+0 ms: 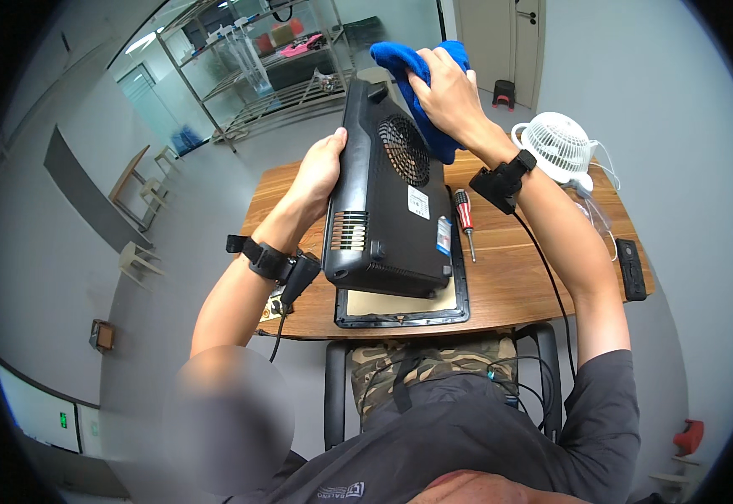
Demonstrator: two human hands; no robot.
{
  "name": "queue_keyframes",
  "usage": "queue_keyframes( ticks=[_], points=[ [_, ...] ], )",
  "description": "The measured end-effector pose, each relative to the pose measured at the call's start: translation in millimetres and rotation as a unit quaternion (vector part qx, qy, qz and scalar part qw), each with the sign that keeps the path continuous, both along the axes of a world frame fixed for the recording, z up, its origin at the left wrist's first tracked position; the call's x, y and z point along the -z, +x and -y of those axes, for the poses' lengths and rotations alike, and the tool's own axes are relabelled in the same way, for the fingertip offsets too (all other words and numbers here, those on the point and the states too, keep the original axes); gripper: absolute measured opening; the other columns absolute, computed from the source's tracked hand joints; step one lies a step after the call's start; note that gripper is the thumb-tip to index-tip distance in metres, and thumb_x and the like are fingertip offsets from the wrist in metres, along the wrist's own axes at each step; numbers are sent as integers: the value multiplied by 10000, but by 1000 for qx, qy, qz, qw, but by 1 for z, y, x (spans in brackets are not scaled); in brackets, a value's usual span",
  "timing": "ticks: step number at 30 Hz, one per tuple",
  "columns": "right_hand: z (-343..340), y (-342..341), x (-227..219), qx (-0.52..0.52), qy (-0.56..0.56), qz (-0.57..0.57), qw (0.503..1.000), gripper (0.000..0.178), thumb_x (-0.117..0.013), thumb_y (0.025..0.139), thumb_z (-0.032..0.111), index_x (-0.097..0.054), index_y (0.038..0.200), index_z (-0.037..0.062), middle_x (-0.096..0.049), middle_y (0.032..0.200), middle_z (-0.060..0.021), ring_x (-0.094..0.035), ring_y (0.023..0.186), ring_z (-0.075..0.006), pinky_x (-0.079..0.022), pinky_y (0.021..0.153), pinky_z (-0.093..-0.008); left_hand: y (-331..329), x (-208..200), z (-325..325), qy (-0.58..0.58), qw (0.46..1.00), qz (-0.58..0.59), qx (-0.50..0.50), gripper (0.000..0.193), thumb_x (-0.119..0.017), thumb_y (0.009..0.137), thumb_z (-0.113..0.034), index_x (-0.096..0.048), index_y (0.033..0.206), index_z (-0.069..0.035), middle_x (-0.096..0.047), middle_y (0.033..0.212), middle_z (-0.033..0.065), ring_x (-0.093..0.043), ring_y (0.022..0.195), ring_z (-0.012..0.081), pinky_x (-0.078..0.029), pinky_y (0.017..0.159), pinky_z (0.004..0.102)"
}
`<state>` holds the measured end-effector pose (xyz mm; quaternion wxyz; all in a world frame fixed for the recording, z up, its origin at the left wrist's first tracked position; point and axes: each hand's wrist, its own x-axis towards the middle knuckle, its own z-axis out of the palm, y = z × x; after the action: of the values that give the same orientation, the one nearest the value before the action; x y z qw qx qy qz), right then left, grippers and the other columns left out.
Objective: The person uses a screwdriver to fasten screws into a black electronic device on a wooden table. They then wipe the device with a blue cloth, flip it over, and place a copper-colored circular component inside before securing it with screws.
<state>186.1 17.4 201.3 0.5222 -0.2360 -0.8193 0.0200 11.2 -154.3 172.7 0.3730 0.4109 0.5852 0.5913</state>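
A black plastic appliance housing (383, 231) with a round fan grille, side vent slots and small feet is held tilted up above the table; it looks like the base of an induction cooker. My left hand (320, 170) grips its left edge, the thumb on the rim and the other fingers largely hidden. Bunched in my right hand (449, 94) is a blue cloth (401, 60), close to the housing's far right edge; whether it touches there I cannot tell. Beneath the housing lies a flat black-framed panel (460, 307) with a beige inner face.
A red-and-black screwdriver (465, 220) lies right of the housing on the wooden table (513, 281). Farther right are a small white fan (555, 144) and a black power strip (630, 269). Cables run from my wrist straps. A metal rack (257, 80) stands beyond the table.
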Motion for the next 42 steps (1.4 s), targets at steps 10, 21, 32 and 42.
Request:
queue_keyframes(
  ticks=[10, 21, 32, 42],
  points=[
    [-5, 12, 28, 30, 23, 78, 996, 312, -630, 958, 266, -609, 1204, 75, -616, 1111, -103, -605, 1107, -312, -398, 915, -556, -5, 63, -7, -71, 989, 129, -4, 438, -377, 1109, -385, -615, 1107, -17, -703, 928, 101, -684, 740, 175, -597, 675, 334],
    [5, 4, 73, -21, -8, 143, 989, 278, -615, 967, 242, -597, 1192, 80, -600, 1102, -109, -592, 1081, -322, -390, 903, -506, -57, 128, 2, -152, 980, 125, -20, 452, -333, 1122, -335, -613, 1187, 15, -693, 1088, 120, -675, 918, 202, -562, 855, 366],
    [64, -42, 152, -184, -26, 296, 937, 401, -683, 907, 284, -571, 1215, 53, -574, 1203, -149, -558, 1183, -348, -413, 977, -573, -71, 176, 9, -182, 973, -133, 43, 418, -545, 1035, -342, -608, 1265, 2, -670, 1141, 76, -608, 1042, 153, -488, 926, 313],
    [55, -19, 157, -347, 0, 458, 818, 495, -605, 979, 472, -581, 1360, 156, -470, 1456, -153, -419, 1391, -345, -389, 1054, -629, -45, 172, 34, -83, 989, -79, 92, 200, -670, 939, -170, -694, 1104, -60, -702, 1061, 34, -637, 996, 118, -519, 865, 286]
  ],
)
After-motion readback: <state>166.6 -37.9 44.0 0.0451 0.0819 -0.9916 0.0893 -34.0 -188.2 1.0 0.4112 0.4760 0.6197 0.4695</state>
